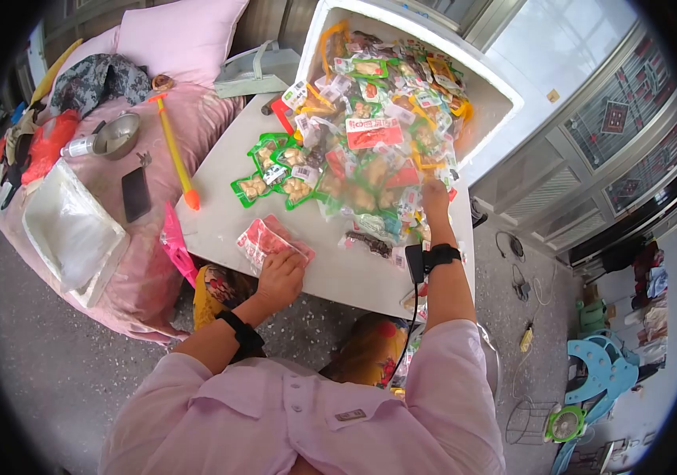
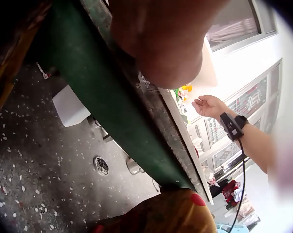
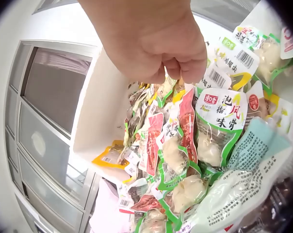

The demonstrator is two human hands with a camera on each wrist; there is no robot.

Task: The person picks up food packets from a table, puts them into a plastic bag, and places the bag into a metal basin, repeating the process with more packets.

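At the near edge of the table, red-and-clear snack packets (image 1: 263, 240) lie under my left hand (image 1: 280, 283), whose bent fingers grip their near corner. In the left wrist view that hand (image 2: 168, 53) shows from behind, a bit of clear wrapping (image 2: 145, 83) beside it. My right hand (image 1: 436, 202) is over the right side of a heap of snack packets (image 1: 366, 178). Its fingers curl loosely with nothing held, seen in the left wrist view as a raised hand (image 2: 209, 106). Below the right hand (image 3: 158, 46), green-edged packets (image 3: 219, 128) fill the right wrist view.
A white foam box (image 1: 490, 99) tilts toward me at the far end of the table (image 1: 216, 178), packets spilling from it. Green-edged packets (image 1: 295, 188) lie left of the heap. A pink-covered bed (image 1: 144, 281) on the left holds a foam tray (image 1: 61, 170) and phone (image 1: 136, 194).
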